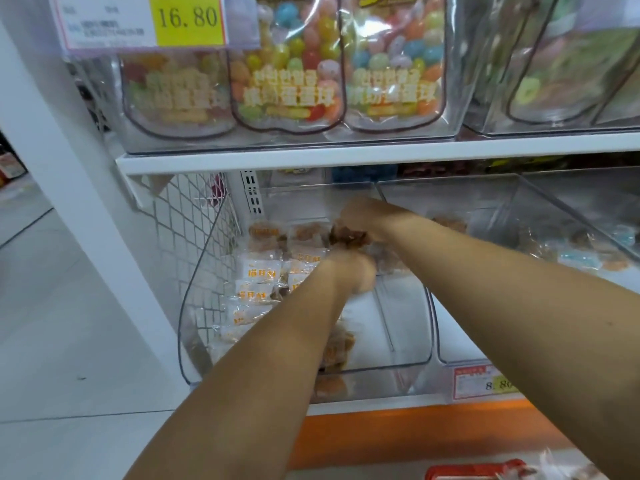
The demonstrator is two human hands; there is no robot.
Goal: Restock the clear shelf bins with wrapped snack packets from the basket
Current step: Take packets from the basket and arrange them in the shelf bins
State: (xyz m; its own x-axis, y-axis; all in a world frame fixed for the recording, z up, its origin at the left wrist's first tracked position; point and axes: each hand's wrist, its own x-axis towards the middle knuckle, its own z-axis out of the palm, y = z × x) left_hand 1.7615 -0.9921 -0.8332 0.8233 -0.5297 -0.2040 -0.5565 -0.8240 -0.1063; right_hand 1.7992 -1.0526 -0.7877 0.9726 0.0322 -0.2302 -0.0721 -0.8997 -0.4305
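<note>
Hands in clear bin (398, 323): right hand (362, 216) pinches brown packets (348, 238); left hand (353, 271), grip unclear; candy pouches (291, 64) at 12 o'clock.

In the clear plastic shelf bin (405, 327), the left hand (353, 271) sat six o'clock of the right hand (362, 216), brown wrapped snack packets (348, 237) between.

The yellow price tag (188, 19) on the upper bin (398, 142) in front of me reads 16.80. The small print on its white part is too blurred to read. A second tag (485, 382), at the front of the lower shelf (381, 407) on my right, reads 8.80. The candy bags (291, 95) carry pale yellow Chinese characters and the white packets (259, 270) carry orange ones. I cannot make either out.
</note>
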